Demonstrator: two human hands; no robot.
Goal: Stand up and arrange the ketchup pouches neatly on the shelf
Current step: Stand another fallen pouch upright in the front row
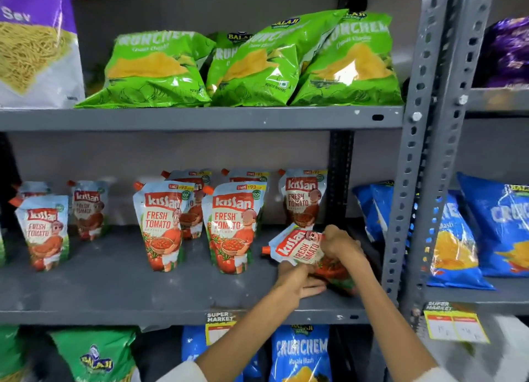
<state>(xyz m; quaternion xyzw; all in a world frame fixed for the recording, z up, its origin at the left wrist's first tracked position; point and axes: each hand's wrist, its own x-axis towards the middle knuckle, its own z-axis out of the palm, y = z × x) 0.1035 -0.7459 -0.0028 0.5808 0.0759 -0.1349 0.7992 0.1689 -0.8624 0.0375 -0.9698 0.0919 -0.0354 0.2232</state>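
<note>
Grey steel shelf [114,281] carries Kissan "Fresh Tomato" ketchup pouches, seven standing upright; rear ones are half hidden by front ones. An eighth, the tilted pouch [297,250], sits at four o'clock, spout toward nine, its lower half buried under both hands. Left hand [297,281] clasps it from below, right hand [340,245] clenches its top edge.

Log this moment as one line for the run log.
stage: righting pouch | both hands: left hand, right hand grip tilted ketchup pouch | shelf: other pouches upright
</note>
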